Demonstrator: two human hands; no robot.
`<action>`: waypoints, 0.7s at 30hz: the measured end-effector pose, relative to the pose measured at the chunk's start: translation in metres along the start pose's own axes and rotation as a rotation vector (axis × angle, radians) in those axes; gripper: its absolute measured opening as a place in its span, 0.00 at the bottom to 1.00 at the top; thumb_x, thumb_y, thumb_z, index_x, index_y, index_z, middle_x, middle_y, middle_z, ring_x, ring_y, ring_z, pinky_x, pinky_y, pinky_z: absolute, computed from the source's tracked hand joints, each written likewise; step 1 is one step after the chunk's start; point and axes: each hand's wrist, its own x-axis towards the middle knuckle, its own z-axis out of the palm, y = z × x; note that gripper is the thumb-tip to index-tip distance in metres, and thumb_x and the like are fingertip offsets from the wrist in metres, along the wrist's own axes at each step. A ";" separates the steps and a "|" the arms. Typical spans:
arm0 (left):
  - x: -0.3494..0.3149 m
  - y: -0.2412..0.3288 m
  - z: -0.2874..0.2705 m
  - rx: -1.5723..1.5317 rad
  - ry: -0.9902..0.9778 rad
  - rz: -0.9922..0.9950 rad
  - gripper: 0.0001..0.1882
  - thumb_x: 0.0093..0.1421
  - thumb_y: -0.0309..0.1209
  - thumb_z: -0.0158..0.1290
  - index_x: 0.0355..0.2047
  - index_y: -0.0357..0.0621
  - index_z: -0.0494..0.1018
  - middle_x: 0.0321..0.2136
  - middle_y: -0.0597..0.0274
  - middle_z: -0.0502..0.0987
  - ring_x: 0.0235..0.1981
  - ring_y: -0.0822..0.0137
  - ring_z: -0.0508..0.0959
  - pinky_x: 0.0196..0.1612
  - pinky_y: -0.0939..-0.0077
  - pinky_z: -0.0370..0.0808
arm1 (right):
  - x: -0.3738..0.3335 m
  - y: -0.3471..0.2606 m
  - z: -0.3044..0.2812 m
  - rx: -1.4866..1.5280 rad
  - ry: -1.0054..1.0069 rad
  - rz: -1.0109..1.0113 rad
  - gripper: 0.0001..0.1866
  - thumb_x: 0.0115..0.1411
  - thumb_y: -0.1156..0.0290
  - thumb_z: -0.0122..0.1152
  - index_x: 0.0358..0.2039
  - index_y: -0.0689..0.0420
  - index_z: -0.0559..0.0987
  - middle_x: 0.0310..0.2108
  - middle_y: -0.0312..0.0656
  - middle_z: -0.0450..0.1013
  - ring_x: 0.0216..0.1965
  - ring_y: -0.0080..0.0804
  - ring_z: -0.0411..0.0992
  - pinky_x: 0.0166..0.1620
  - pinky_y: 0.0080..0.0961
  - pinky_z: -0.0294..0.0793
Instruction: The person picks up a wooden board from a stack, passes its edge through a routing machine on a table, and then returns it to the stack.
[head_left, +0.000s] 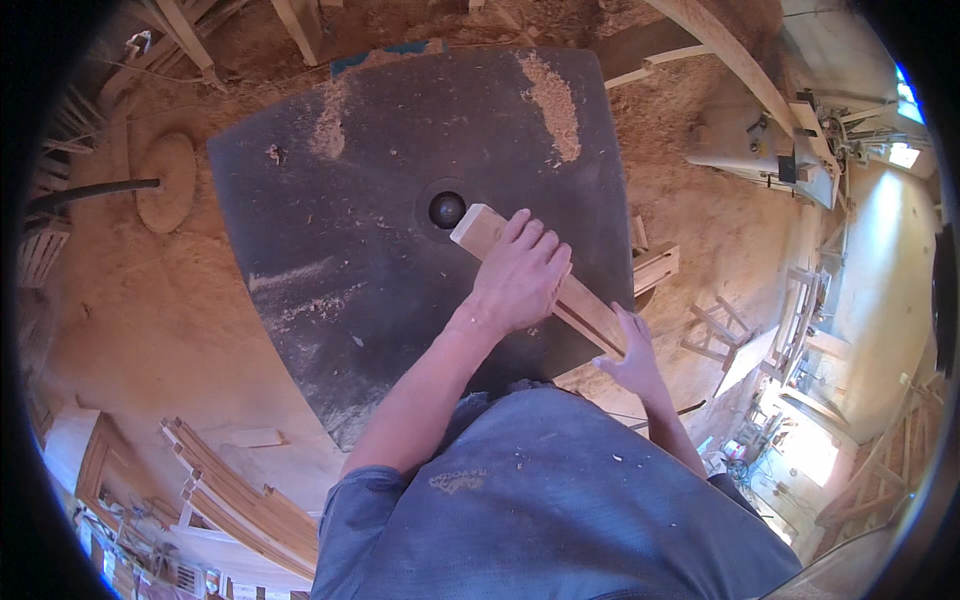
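Both hands are on a pale wooden workpiece [481,231] that lies slantwise over a dark, dusty machine table [350,250]. My left hand [518,273] is wrapped over its middle, fingers curled across the top. At the near right end, my right hand [634,357] grips the wood with the thumb on one side and the fingers on the other. The far left end of the workpiece sits right beside a round dark spindle [447,210] set in the table's opening. Whether wood and spindle touch, I cannot tell.
Heaps of wood shavings [552,105] lie on the table. Stacked curved wooden parts [235,490] stand at the lower left. A round wooden disc [166,183] is on the sawdust-covered floor at left. Wooden frames [722,328] and a large curved beam [735,60] are to the right.
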 end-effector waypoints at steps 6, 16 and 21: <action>0.006 -0.030 0.020 0.048 -0.034 0.025 0.09 0.65 0.36 0.57 0.30 0.45 0.77 0.27 0.61 0.76 0.38 0.58 0.76 0.59 0.57 0.69 | 0.023 -0.014 0.053 -0.084 0.295 0.136 0.45 0.42 0.76 0.77 0.63 0.58 0.70 0.56 0.53 0.71 0.61 0.58 0.67 0.65 0.52 0.65; 0.011 -0.047 0.017 0.019 -0.015 0.017 0.09 0.63 0.34 0.59 0.26 0.46 0.75 0.25 0.62 0.75 0.36 0.59 0.76 0.51 0.63 0.71 | 0.029 -0.025 0.066 -0.007 0.368 0.143 0.41 0.39 0.79 0.76 0.59 0.59 0.74 0.51 0.51 0.73 0.57 0.57 0.69 0.62 0.50 0.67; 0.001 -0.043 0.010 0.011 -0.025 -0.021 0.09 0.62 0.34 0.59 0.26 0.47 0.75 0.25 0.62 0.75 0.35 0.60 0.76 0.50 0.63 0.71 | 0.028 -0.030 0.064 -0.017 0.320 0.157 0.40 0.39 0.77 0.75 0.58 0.57 0.75 0.51 0.51 0.74 0.56 0.56 0.69 0.61 0.48 0.68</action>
